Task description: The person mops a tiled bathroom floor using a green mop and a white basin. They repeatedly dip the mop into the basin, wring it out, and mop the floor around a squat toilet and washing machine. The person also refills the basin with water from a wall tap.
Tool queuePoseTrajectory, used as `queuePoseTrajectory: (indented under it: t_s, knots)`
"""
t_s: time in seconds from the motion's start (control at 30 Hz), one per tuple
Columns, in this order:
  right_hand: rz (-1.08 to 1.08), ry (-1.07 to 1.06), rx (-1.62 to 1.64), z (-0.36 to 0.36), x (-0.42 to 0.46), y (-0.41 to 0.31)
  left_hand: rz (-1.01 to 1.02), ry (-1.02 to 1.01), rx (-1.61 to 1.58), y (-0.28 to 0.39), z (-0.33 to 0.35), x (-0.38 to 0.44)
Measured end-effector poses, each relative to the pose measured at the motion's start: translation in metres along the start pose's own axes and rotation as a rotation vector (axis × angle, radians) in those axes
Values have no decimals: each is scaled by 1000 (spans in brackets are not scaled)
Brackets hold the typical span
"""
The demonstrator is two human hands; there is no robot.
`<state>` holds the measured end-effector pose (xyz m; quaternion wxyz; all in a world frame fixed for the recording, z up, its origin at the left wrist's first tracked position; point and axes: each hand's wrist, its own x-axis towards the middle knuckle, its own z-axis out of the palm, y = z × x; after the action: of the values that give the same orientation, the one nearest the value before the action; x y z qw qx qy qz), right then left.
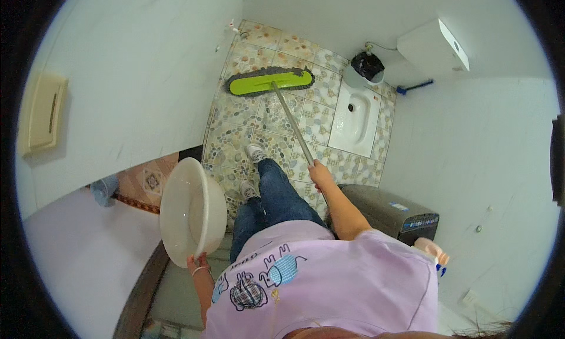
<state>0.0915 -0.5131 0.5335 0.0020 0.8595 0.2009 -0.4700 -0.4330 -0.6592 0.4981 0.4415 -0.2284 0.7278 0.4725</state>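
My right hand (320, 175) is closed around the metal pole (292, 122) of a flat mop. The mop's lime-green head (251, 84), fringed with grey pile, lies on the pebble-patterned tile floor (234, 140) ahead of me. Low on my left side, my left hand (199, 265) grips the rim of a large whitish plastic basin (216, 206). The basin is tipped on its side, its mouth facing left, and nothing shows inside it. Part of the mop pole is hidden behind my right forearm.
A white squat toilet (355, 122) is set in the floor at right. Behind it stand a bin with a black liner (368, 67) and a blue-headed brush (415, 87). A wall cistern (432, 47) hangs above. A dark grey washing machine (384, 211) is close on my right.
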Motion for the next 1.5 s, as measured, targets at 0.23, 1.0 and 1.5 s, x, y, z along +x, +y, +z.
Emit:
queuePoseTrajectory:
  t_s: [0.23, 1.0, 1.5]
  knots:
    - [-185, -28, 209, 7, 66, -24, -118, -90, 155, 24, 26, -1]
    - [-244, 130, 46, 48, 27, 71, -154, -358, 411, -14, 147, -56]
    - [-425, 196, -165, -84, 165, -28, -194, -281, 321, -39, 200, -71]
